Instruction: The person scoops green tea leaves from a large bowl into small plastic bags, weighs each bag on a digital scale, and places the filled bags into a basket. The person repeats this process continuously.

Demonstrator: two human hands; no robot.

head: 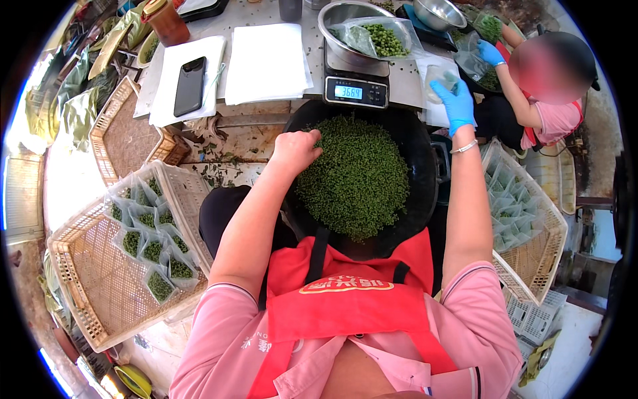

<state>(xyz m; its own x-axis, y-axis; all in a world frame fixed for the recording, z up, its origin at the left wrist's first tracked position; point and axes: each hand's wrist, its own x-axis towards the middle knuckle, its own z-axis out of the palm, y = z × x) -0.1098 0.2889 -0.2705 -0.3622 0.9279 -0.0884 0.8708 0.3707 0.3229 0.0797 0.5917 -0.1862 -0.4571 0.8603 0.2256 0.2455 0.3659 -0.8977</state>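
My bare left hand [298, 151] is over the left rim of a round black basin [423, 189], its fingers curled; whether they grip anything is hidden. A heap of small green berries [354, 179], resembling green peppercorns, fills much of the basin in front of my lap. At the table's right edge, my blue-gloved right hand [454, 103] is against thin clear plastic bags [436, 86] lying on white paper. I cannot tell if it grips one. A digital scale [356, 92] with a lit display bears a steel bowl [331, 22], and an open bag of green berries [384, 40] sits on top.
On my left, a plastic crate [94, 279] holds several filled bags [152, 249]; another crate [543, 254] with bags stands at my right. Paper stacks [266, 62] and a phone [190, 86] lie on the table. A co-worker [553, 109] sits at the right, handling a bag.
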